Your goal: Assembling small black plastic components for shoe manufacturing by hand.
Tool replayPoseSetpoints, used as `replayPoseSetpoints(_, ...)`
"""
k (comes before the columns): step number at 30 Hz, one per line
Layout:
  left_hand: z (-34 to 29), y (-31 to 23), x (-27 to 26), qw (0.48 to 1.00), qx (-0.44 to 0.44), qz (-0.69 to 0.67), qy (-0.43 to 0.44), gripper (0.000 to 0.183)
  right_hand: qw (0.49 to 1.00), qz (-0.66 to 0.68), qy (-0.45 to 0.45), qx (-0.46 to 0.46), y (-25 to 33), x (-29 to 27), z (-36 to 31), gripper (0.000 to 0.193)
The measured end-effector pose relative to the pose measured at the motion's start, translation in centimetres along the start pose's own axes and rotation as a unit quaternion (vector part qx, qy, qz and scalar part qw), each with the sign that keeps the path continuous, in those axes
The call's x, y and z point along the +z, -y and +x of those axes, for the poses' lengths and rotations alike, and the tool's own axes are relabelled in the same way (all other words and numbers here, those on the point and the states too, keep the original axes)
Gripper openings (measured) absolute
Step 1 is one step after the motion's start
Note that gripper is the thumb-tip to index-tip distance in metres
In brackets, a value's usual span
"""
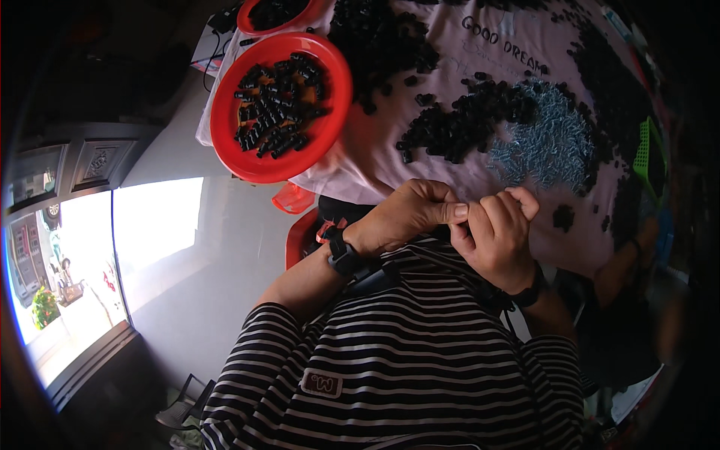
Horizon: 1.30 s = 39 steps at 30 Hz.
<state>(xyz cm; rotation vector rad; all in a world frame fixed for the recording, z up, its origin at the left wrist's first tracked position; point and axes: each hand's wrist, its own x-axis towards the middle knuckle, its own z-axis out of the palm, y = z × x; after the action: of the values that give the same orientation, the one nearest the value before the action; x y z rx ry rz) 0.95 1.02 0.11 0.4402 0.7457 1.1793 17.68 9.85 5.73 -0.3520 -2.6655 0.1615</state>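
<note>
My left hand (411, 216) and my right hand (496, 234) meet in front of my chest, over the near edge of the cloth-covered table. Both are closed, thumbs and fingertips pinched close together. Whatever is between the fingers is hidden or too small to make out. Just beyond my right hand lies a heap of small silvery-blue screws (551, 139). Left of the screws spreads a pile of small black plastic parts (457, 124). To the far left of my hands, a round red tray (225, 124) holds several longer black cylindrical pieces.
A second red tray (241, 16) stands at the far left. More black parts (379, 37) are heaped at the back of the pink cloth (360, 154). A green plastic basket (649, 157) sits at the right edge. Another person's arm (622, 270) shows at the right.
</note>
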Motion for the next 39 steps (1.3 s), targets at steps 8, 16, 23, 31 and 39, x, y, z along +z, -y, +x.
replayPoseSetpoints(8, -0.2, -0.4, -0.3, 0.996, -0.036, -0.073, -0.038, 0.028, 0.998, 0.029, 0.031, 0.044, -0.9, -0.1, 0.6, 0.037)
replayPoseSetpoints(16, -0.3, -1.2, -1.0, 0.994, -0.056, -0.020, -0.090, 0.023, 0.989, -0.071, -0.041, 0.125, -8.9, 4.7, -2.0, 0.015)
replayPoseSetpoints(23, -0.4, -0.6, -1.6, 0.996, -0.040, -0.036, -0.070, 0.022, 0.989, -0.116, 0.017, 0.090, -9.4, 5.9, -2.0, 0.014)
replayPoseSetpoints(31, -0.8, -0.9, -2.2, 0.991, -0.036, -0.129, 0.000, 0.029, 0.986, -0.092, -0.044, 0.135, -10.5, 6.5, -2.6, 0.016)
replayPoseSetpoints(39, -1.0, -2.1, -1.5, 0.993, 0.026, -0.100, -0.059, 0.041, 0.986, -0.082, -0.050, 0.135, -8.9, 5.7, -2.7, 0.026)
